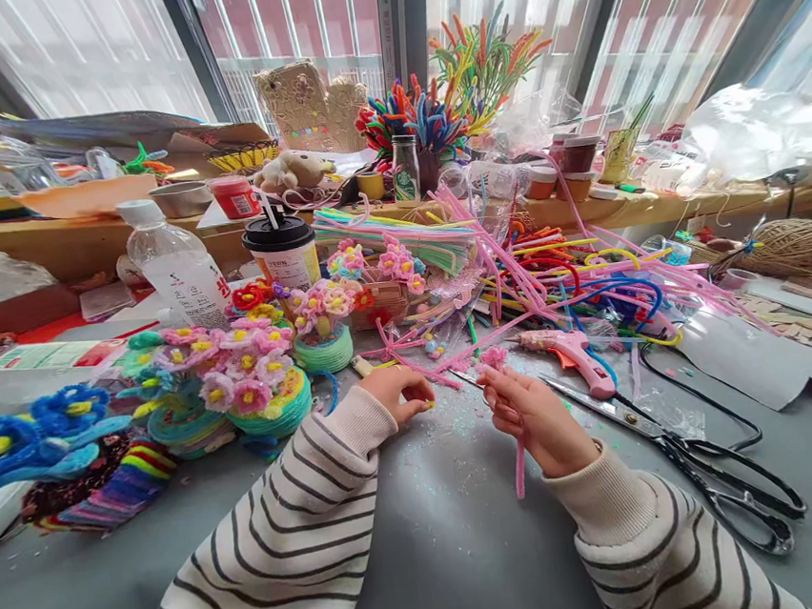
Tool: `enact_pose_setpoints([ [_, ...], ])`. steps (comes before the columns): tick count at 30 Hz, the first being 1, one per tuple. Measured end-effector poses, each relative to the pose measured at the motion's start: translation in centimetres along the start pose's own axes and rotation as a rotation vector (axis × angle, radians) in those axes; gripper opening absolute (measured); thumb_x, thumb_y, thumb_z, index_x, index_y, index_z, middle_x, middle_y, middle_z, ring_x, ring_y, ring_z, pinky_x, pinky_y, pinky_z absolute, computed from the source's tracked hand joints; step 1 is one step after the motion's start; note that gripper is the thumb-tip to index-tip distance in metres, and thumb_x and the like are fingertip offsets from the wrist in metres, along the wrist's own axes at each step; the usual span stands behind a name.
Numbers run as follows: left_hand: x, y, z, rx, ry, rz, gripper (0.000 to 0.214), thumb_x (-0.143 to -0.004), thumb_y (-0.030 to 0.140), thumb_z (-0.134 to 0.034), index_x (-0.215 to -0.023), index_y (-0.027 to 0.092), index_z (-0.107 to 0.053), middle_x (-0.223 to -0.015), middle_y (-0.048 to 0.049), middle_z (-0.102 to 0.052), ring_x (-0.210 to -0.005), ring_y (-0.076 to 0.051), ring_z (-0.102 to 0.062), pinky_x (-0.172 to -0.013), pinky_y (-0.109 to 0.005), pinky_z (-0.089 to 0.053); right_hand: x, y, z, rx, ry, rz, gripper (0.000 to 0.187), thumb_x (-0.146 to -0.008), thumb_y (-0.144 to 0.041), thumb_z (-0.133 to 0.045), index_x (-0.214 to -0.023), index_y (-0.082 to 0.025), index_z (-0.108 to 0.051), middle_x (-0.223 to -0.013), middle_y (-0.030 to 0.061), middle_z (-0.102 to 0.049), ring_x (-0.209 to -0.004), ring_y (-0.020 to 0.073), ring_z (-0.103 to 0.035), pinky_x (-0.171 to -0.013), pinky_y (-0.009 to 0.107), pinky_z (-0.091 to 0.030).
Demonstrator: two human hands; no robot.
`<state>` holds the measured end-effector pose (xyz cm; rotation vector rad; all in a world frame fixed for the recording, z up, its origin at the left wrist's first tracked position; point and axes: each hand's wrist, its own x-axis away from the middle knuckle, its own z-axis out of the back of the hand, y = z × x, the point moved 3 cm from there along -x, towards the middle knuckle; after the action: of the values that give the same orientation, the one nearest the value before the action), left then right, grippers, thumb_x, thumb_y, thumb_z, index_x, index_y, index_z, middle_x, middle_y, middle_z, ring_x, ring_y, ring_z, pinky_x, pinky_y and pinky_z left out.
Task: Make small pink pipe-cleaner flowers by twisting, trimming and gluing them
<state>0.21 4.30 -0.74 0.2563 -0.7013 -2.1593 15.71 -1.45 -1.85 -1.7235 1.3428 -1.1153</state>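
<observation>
My right hand (528, 417) is closed around a pink pipe cleaner (521, 471), whose end hangs below the fingers. A fuzzy pink curl (493, 357) shows just above the fingertips; whether it joins that strand I cannot tell. A thin silver point (465, 377) sticks out left of these fingers, its other end hidden. My left hand (396, 393) is curled in a pinch low over the table, with a tiny yellow bit (430, 405) at its fingertips. Loose pink pipe cleaners (412, 366) lie just beyond it. Glitter is scattered between the hands.
Right of my right hand lie a pink glue gun (573, 357) and large black-handled scissors (679, 451). Fuzzy flower pots (272, 404) crowd the left, before a bottle (177, 269) and a lidded cup (282, 254). Bundled pipe cleaners (400, 238) fill the back.
</observation>
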Motion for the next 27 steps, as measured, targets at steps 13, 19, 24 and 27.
enact_pose_setpoints([
  [13, 0.4, 2.7, -1.0, 1.039, 0.111, 0.021, 0.026, -0.056, 0.022, -0.064, -0.076, 0.012, -0.052, -0.059, 0.0029, -0.055, -0.056, -0.008, -0.054, -0.060, -0.023, -0.044, 1.0, -1.1, -0.8, 0.564, 0.022, 0.247, 0.022, -0.068, -0.035, -0.052, -0.069, -0.013, -0.056, -0.049, -0.0053, -0.037, -0.040, 0.0034, -0.022, -0.037, 0.020, -0.016],
  [19, 0.4, 2.8, -1.4, 1.045, 0.139, 0.053, 0.025, -0.054, 0.023, -0.066, -0.071, 0.012, -0.051, -0.061, 0.0021, -0.056, -0.057, -0.008, -0.056, -0.059, -0.023, -0.046, 0.9, -1.1, -0.6, 0.678, 0.081, 0.316, 0.021, -0.067, -0.034, -0.052, -0.071, -0.014, -0.058, -0.050, -0.0044, -0.041, -0.043, 0.0054, -0.026, -0.040, 0.020, -0.022],
  [24, 0.4, 2.9, -1.7, 0.982, 0.177, 0.044, 0.023, -0.058, 0.026, -0.063, -0.073, 0.013, -0.052, -0.063, 0.0001, -0.057, -0.060, -0.011, -0.057, -0.061, -0.026, -0.048, 0.9, -0.9, -0.5, 0.756, 0.112, 0.370, 0.018, -0.069, -0.032, -0.051, -0.071, -0.015, -0.056, -0.057, -0.0017, -0.049, -0.049, 0.0080, -0.037, -0.047, 0.021, -0.030],
  [27, 0.4, 2.9, -1.8, 0.847, 0.243, -0.012, 0.022, -0.059, 0.024, -0.062, -0.075, 0.013, -0.052, -0.064, 0.0000, -0.056, -0.060, -0.011, -0.057, -0.061, -0.026, -0.047, 0.9, -0.8, -0.5, 0.755, 0.118, 0.376, 0.017, -0.069, -0.032, -0.050, -0.071, -0.015, -0.055, -0.059, -0.0015, -0.050, -0.050, 0.0082, -0.038, -0.047, 0.020, -0.031],
])
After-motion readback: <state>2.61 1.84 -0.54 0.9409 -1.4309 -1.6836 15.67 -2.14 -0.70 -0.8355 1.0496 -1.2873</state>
